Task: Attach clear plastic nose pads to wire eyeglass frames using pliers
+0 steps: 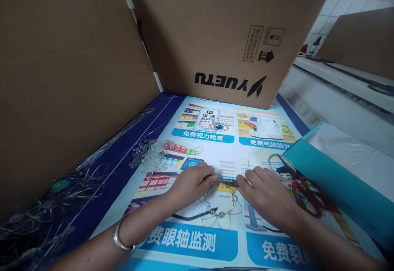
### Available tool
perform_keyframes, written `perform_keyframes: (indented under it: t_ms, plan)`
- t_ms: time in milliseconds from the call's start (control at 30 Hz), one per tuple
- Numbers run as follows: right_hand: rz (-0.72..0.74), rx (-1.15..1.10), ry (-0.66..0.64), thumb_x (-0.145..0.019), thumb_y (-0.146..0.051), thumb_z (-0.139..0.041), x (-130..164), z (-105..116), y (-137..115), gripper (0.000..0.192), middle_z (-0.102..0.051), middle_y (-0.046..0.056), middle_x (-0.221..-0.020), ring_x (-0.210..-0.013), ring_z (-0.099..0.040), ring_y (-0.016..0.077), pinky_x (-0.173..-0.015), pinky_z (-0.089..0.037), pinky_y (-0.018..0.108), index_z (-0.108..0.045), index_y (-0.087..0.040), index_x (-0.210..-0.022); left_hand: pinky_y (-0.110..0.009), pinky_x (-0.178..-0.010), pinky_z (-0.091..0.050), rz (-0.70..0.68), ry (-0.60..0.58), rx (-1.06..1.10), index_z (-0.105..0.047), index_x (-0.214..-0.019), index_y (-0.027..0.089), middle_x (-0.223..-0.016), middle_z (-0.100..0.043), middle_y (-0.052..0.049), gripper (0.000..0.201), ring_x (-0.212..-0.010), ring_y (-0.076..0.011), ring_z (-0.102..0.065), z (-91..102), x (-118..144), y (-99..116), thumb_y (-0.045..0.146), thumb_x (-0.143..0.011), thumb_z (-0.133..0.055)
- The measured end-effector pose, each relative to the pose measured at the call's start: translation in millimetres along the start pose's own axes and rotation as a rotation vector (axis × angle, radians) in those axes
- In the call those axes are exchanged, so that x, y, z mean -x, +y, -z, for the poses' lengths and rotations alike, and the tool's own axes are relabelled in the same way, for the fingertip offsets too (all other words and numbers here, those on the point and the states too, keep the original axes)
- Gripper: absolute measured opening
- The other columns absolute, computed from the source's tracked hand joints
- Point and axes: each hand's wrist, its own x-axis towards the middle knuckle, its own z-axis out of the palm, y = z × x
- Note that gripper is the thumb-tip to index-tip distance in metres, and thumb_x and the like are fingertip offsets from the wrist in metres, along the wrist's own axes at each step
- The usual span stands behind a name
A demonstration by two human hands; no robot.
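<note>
My right hand [264, 187] is closed around small dark pliers [229, 182]; their handles are hidden in the palm. The jaws point left and meet the fingertips of my left hand [195, 178]. That hand is pinched on a thin wire strand with clear beads, a beaded bracelet [221, 214] that hangs in a loop below the pliers. Loose wire ends curl out around the loop. Exactly what lies between the jaws is too small to make out.
Clear beads [152, 156] lie heaped at the left, near a tangle of wire [46, 209]. Red-handled scissors [308, 193] rest right of my right hand, beside a teal box [338, 184]. Cardboard panels [221, 37] wall off the back and left of the printed sheet [212, 238].
</note>
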Motion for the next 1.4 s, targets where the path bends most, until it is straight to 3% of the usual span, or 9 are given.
perform_keyframes:
  t_ms: [500, 667, 833, 1067, 1400]
  plan:
    - [0.102, 0.078, 0.027, -0.085, -0.012, -0.044, 1.4, 11.8, 4.4, 0.025, -0.053, 0.007, -0.086, -0.076, -0.045, 0.0219, -0.063, -0.029, 0.036, -0.053, -0.012, -0.108, -0.024, -0.065, -0.039, 0.005, -0.013, -0.014, -0.058, -0.080, 0.020, -0.076, -0.059, 0.000, 0.022, -0.075, -0.0157, -0.054, 0.9, 2.7, 0.3, 0.029, -0.089, -0.040]
    - [0.090, 0.067, 0.009, -0.085, -0.011, -0.044, -0.6, 10.6, 4.1, 0.025, -0.054, 0.008, -0.087, -0.077, -0.045, 0.0216, -0.063, -0.029, 0.035, -0.052, -0.012, -0.109, -0.025, -0.066, -0.040, 0.012, 0.005, 0.018, -0.057, -0.088, 0.022, -0.084, -0.059, 0.000, 0.010, -0.076, -0.0159, -0.055, -0.9, 3.6, -0.9, 0.027, -0.082, -0.051]
    - [0.057, 0.039, -0.017, -0.086, -0.014, -0.044, -1.2, 7.0, 3.8, 0.023, -0.053, 0.007, -0.088, -0.078, -0.045, 0.0218, -0.063, -0.028, 0.035, -0.052, -0.014, -0.107, -0.023, -0.064, -0.040, -0.021, 0.032, 0.072, -0.055, -0.095, 0.023, -0.093, -0.057, 0.001, 0.020, -0.075, -0.0136, -0.054, -2.8, 4.0, -3.3, 0.017, -0.077, -0.055]
    - [0.034, 0.023, -0.030, -0.085, -0.014, -0.046, -3.4, 6.0, 2.9, 0.022, -0.052, 0.007, -0.087, -0.078, -0.044, 0.0220, -0.063, -0.027, 0.035, -0.052, -0.014, -0.107, -0.022, -0.064, -0.040, -0.025, 0.001, 0.124, -0.053, -0.100, 0.024, -0.092, -0.057, 0.002, 0.029, -0.074, -0.0120, -0.054, -4.7, 4.7, -6.4, 0.009, -0.076, -0.052]
    - [0.052, 0.021, 0.017, -0.085, -0.013, -0.046, -5.2, 7.2, 2.1, 0.021, -0.053, 0.006, -0.084, -0.075, -0.043, 0.0208, -0.062, -0.027, 0.034, -0.053, -0.015, -0.104, -0.022, -0.060, -0.039, -0.067, -0.032, 0.067, -0.054, -0.092, 0.022, -0.083, -0.059, 0.002, 0.023, -0.072, -0.0134, -0.053, -1.5, 3.5, -3.6, 0.008, -0.075, -0.048]
